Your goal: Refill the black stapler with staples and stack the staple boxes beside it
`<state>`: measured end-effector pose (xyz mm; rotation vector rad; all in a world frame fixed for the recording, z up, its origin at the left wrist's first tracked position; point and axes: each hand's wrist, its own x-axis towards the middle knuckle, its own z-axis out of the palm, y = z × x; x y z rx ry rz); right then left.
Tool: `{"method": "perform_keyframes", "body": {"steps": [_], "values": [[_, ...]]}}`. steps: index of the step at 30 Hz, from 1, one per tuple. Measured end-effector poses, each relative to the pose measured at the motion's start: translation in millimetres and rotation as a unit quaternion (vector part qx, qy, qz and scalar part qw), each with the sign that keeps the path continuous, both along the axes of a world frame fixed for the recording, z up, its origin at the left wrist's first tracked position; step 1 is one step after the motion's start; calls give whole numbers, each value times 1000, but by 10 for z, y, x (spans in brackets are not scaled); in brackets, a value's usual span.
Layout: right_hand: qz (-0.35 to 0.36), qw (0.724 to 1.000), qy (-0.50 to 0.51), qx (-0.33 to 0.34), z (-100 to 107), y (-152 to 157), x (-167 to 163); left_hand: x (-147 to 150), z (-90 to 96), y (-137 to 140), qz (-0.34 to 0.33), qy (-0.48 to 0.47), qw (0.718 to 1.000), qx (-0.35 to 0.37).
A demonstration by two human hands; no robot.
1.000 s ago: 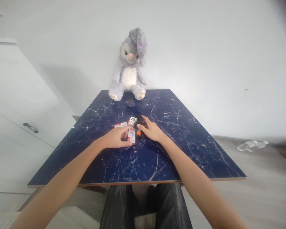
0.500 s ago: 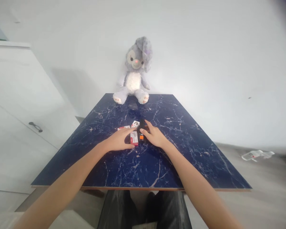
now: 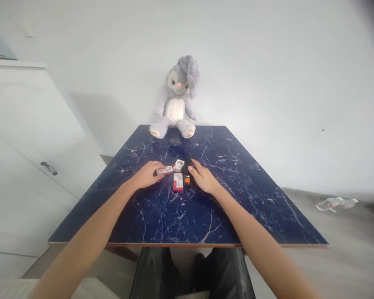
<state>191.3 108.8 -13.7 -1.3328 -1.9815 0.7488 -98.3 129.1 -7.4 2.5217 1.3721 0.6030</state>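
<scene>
My left hand pinches a small flat red-and-white box between thumb and fingers, at the left of a little group of things. Another red-and-white box lies just right of and nearer than it, untouched. Behind that one sits a white box with a dark picture on it. A long black object that looks like a stapler, with an orange patch on its near part, stands along the right of the boxes. My right hand grips it from the right, the thumb on its edge; the fingertips are partly hidden.
The group lies mid-table on a blue marbled tabletop. At the far edge a grey plush toy leans against the wall. A white cabinet stands at left. Clear plastic packaging lies on the floor at right.
My left hand has moved left and away from the nearer red-and-white box, and now grips the left one. My right hand stays at the black stapler. The view has tilted slightly.
</scene>
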Motion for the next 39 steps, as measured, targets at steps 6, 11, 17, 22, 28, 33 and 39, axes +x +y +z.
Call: {"method": "perform_keyframes", "body": {"steps": [6,11,17,22,28,33,39], "values": [[26,999,17,7,-37,33,42,122,149,-180,-97,-31,987,-124],[28,999,15,11,-51,43,50,115,229,-207,-69,-22,988,-137],[27,999,1,20,-53,63,51,299,227,-263,7,-41,998,-37],[29,999,-10,35,-67,76,52,502,212,-431,-37,-33,998,-46],[24,999,-20,34,-63,70,52,432,186,-420,-44,-51,985,-161],[22,998,-24,44,-46,61,37,485,94,-402,-46,-94,981,-161],[26,998,-23,45,-58,59,33,534,19,-391,-83,-168,967,-172]]}}
